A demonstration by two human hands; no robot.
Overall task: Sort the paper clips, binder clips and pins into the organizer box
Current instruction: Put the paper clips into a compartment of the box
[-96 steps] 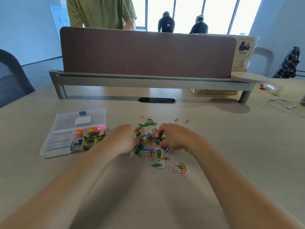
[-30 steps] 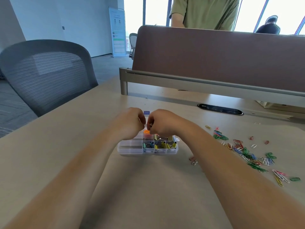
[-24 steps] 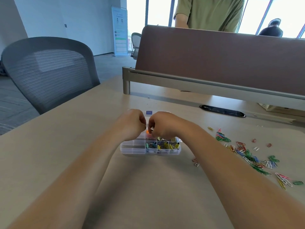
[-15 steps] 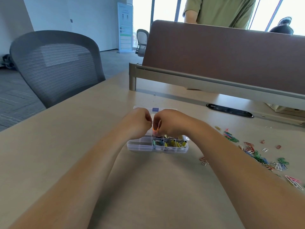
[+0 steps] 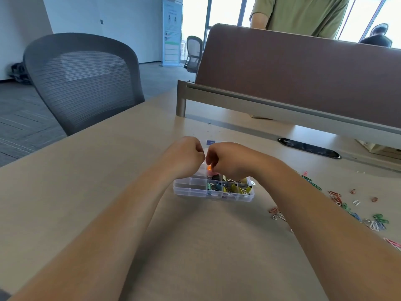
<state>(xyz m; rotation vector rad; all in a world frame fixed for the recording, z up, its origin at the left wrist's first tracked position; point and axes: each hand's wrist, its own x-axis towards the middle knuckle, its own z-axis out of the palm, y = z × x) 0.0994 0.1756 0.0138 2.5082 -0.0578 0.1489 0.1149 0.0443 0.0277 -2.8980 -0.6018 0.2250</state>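
The clear plastic organizer box [image 5: 189, 189] lies open on the desk at mid-frame. Its right compartments hold coloured binder clips [image 5: 230, 187], and an orange pin head [image 5: 209, 167] shows between my hands. My left hand [image 5: 184, 157] hovers over the box's left part as a closed fist. My right hand [image 5: 230, 159] is beside it, fingertips curled down over the middle compartments. Whatever the fingers hold is hidden. Loose coloured paper clips [image 5: 338, 199] lie scattered on the desk to the right, with a small cluster [image 5: 276, 213] by my right forearm.
A brown desk divider [image 5: 303, 72] on a grey rail stands behind the box. A black cable port [image 5: 309, 147] sits in the desk at back right. A grey mesh chair [image 5: 84, 81] stands at the left edge. A person in a green shirt [image 5: 303, 14] stands beyond the divider.
My hands left the paper clip pile and came to the box on the left, and my head turned with them. Over the last second they have stayed together above the box.
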